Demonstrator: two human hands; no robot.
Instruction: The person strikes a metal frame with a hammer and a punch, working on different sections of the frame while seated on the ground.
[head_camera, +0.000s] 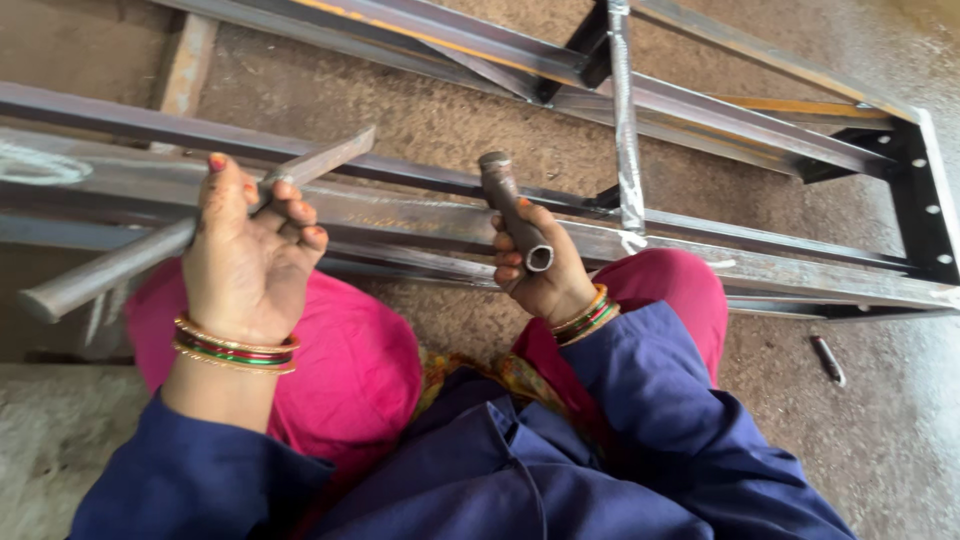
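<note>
We see no containers. Our left hand (245, 255) grips one flat metal bar (190, 232); right hand (535, 265) grips one short pipe (512, 210). Steel frame (700, 255) just beyond both hands.

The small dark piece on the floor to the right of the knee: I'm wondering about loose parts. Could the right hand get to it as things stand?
Probably yes, but not freely: the right hand is wrapped around a short pipe. The small dark piece lies on open floor with nothing over it.

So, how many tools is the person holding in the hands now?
2: a flat-tipped metal bar in the left hand, and a short metal pipe in the right hand.
</note>
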